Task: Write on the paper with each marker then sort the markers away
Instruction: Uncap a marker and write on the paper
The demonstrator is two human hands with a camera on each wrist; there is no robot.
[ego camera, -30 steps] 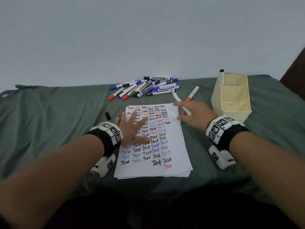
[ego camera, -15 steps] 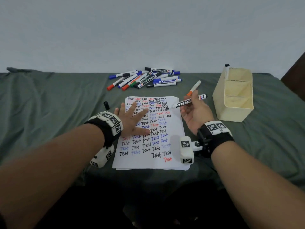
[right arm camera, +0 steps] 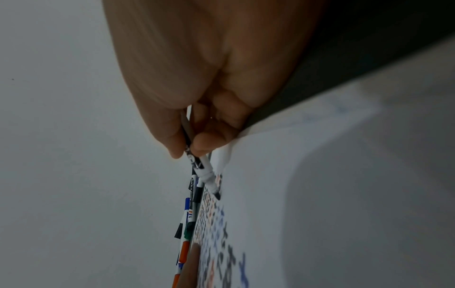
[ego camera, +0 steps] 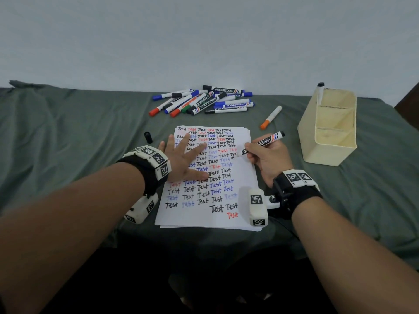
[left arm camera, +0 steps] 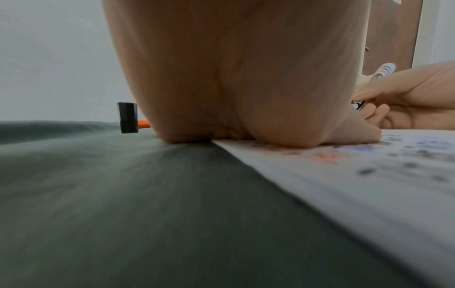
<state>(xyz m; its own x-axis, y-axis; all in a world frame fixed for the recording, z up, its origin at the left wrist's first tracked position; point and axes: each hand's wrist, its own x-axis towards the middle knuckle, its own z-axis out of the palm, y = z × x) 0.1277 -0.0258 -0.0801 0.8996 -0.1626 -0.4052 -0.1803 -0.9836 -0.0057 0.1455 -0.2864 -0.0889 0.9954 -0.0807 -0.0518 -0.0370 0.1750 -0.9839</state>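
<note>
1. Black-tipped and uncapped, a marker point(ego camera: 263, 142) is being pinched between the thumb and curled fingers of the right hand point(ego camera: 268, 160), its tip point(right arm camera: 217, 195) touching the right edge of the paper point(ego camera: 210, 218).
2. Lying flat with fingers spread, the left hand point(ego camera: 183, 160) is pressing on the left side of the sheet, its palm partly on the green cloth point(ego camera: 68, 137).
3. Rows of the word "Test" in black, red and blue are covering most of the page.
4. Standing upright just left of the paper is a loose black cap point(ego camera: 148, 137).
5. Lying alone beyond the sheet's far right corner is an orange-capped marker point(ego camera: 271, 117).
6. Sitting further back, near the wall, is a heap of capped markers point(ego camera: 204, 101).
7. Waiting to the right is a cream organiser point(ego camera: 328, 146) with compartments, one marker point(ego camera: 320, 92) standing in its far corner.
</note>
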